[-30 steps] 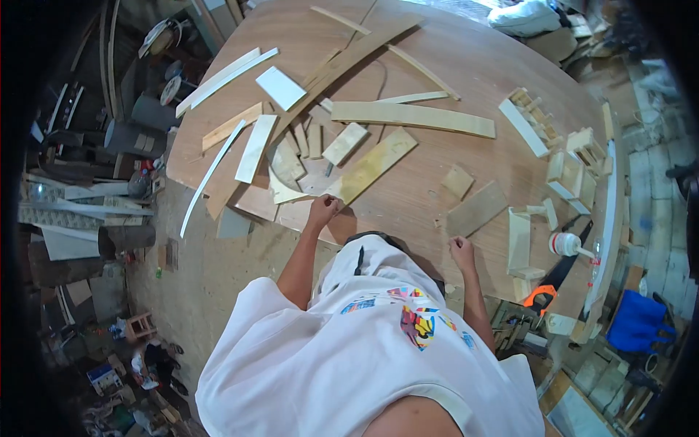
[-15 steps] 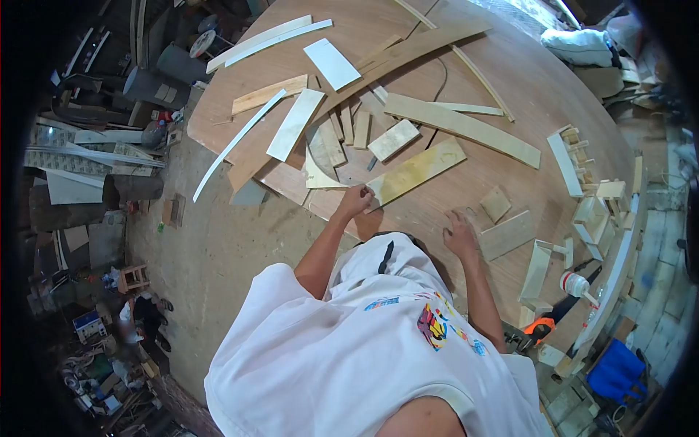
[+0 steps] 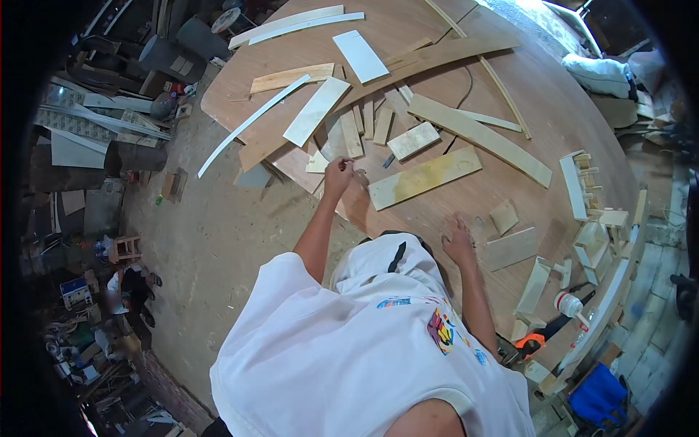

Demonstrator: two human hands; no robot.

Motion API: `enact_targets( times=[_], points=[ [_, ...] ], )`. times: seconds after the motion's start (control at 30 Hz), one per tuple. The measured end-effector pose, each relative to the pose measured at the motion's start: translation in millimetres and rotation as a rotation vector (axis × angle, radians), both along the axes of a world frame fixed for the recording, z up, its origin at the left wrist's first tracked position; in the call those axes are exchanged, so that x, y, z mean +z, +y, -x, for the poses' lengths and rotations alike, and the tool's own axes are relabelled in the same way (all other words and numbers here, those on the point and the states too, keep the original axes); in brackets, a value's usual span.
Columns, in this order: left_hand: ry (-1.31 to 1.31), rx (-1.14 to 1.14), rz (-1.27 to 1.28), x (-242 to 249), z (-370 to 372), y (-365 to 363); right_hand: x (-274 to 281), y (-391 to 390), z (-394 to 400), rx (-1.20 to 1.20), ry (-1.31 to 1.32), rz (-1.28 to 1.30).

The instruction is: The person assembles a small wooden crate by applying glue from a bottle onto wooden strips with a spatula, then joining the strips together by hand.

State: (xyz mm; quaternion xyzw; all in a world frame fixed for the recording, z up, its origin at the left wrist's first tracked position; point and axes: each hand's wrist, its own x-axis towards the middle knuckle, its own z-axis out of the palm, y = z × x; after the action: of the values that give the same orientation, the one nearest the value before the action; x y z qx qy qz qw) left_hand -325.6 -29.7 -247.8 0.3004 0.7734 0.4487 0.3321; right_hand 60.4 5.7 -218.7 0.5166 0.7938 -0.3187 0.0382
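Observation:
My left hand (image 3: 338, 178) is at the table's near left edge, fingers curled together; whatever they may hold is hidden. Just beyond it lie a pale piece of wood (image 3: 317, 162), partly covered by the hand, and several short wood strips (image 3: 352, 132). To its right, apart from it, a flat board with a yellowish stain (image 3: 426, 178) lies on the tabletop. My right hand (image 3: 459, 238) rests on the table with its fingers spread, holding nothing. Beside it are a small square wood piece (image 3: 504, 217) and a thin flat board (image 3: 511, 249).
A long brown board (image 3: 437, 57) crosses the wooden table (image 3: 553, 95). Wood block (image 3: 413, 141) and white-faced pieces (image 3: 316, 111) lie around it. Small wooden assemblies (image 3: 593, 244), a glue bottle (image 3: 569, 303) and an orange-and-black tool (image 3: 530, 344) line the right edge. Another person (image 3: 131, 291) is at far left.
My left hand has left the near end of the stained board and moved left and away towards the pale piece. My right hand stays on the table. The view has shifted slightly.

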Motion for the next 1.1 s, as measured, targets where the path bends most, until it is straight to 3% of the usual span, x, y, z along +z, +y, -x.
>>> enact_targets(
  times=[0.07, 0.2, 0.23, 0.3, 0.43, 0.67, 0.73, 0.83, 0.93, 1.0, 1.07, 1.1],
  points=[
    [0.033, 0.158, -0.103, 11, 2, -5, 4, -1, 2, -0.003, -0.044, 0.024],
    [0.243, 0.336, -0.162, -53, 56, -15, -1, -4, 0, 0.0, -0.043, 0.016],
    [0.24, 0.333, -0.159, -40, 57, -11, -4, -4, 0, 0.001, -0.026, 0.02],
    [-0.363, 0.761, -0.212, -15, 64, -1, -5, -5, -1, -0.002, -0.011, 0.026],
    [-0.667, 0.719, -0.283, -20, 97, 6, -6, -7, -2, -0.012, -0.016, 0.043],
    [-0.629, 0.756, -0.239, -30, 123, 28, -12, -8, -6, -0.012, 0.017, 0.058],
    [-0.638, 0.79, -0.329, -30, 125, 30, -16, -7, -7, -0.006, 0.023, 0.047],
    [-0.607, 1.02, -0.499, -30, 130, 31, -18, -6, -9, 0.003, 0.036, 0.035],
    [-0.636, 1.038, -0.424, -29, 127, 17, -15, -7, -8, -0.003, 0.043, 0.038],
    [-0.65, 1.007, -0.398, -28, 123, 12, -13, -8, -7, -0.012, 0.047, 0.043],
    [-0.566, 0.733, -0.301, -29, 117, 7, -12, -8, -7, -0.019, 0.051, 0.051],
    [-0.567, 0.733, -0.299, -18, 109, 6, -12, -8, -7, -0.019, 0.05, 0.051]
  ],
)
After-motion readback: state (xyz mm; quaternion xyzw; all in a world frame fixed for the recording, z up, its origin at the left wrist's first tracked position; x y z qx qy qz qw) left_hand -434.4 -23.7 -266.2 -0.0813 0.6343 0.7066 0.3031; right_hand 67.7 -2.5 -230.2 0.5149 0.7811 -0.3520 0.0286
